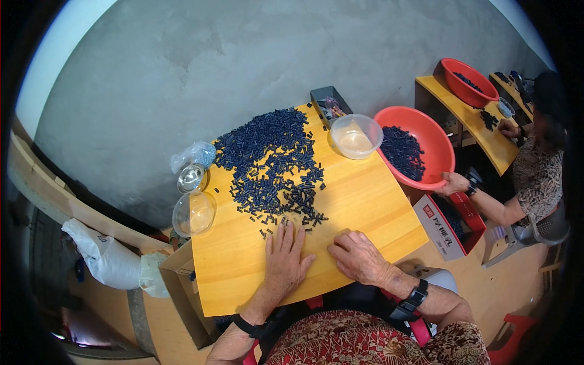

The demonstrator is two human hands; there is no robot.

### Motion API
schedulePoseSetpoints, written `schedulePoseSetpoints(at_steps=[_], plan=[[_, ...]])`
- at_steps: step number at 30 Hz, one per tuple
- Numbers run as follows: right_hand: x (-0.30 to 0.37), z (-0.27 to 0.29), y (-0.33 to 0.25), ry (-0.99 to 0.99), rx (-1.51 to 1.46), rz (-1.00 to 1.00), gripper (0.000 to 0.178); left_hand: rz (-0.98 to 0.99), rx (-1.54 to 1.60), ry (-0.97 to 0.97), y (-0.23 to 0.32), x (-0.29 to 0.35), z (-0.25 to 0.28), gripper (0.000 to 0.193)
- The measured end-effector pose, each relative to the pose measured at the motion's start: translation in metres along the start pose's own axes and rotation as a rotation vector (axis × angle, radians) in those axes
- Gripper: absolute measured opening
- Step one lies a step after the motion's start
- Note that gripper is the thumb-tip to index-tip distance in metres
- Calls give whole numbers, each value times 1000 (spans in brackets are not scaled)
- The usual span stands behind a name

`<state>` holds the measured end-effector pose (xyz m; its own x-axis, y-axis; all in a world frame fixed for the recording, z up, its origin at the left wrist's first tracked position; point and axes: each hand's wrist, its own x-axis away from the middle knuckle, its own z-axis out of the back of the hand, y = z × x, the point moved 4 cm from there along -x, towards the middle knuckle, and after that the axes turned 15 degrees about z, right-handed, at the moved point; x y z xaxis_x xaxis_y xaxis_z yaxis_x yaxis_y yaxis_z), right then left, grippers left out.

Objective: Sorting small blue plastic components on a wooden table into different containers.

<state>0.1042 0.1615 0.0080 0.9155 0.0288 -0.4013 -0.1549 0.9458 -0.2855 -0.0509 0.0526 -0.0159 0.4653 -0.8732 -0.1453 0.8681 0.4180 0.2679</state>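
Small dark cylindrical pieces (267,137) lie heaped over the far left and middle of a yellow wooden table (365,201), thinning out toward me. My left hand (285,261) rests palm down at the near edge of the spread, its fingers stretched and apart, with the fingertips by a few loose pieces. To the right, my right hand (360,257) is low over the bare wood, fingers curled inward and pressed together. Whatever it may hold is hidden under the fingers. Both my wrists wear black bands.
Clear plastic bowls (194,213) (357,137) stand at the table's left and far right edges. A round metal dish (191,177), a plastic bag (199,156) and a grey tray (322,97) line the edges. On the right, a co-worker's hand (454,183) touches a red basin (439,146) above a carton (437,228).
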Motion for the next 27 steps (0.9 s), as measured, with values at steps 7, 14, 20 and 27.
schedulePoseSetpoints(at_steps=[7, 14, 20, 27], plan=[[-2, 0, -2, 25, 27, 19, 22, -36, 52, 28, -1, 12, 3, 64], [0, -2, 0, 30, 2, 0, 31, -32, 36, 41, -4, 16, 3, 63], [3, -2, 0, 46, -3, 9, 32, 63, 17, 41, -14, -1, 1, 66], [3, -1, -1, 76, 12, 23, 23, 88, 3, 15, -15, 1, 3, 65]])
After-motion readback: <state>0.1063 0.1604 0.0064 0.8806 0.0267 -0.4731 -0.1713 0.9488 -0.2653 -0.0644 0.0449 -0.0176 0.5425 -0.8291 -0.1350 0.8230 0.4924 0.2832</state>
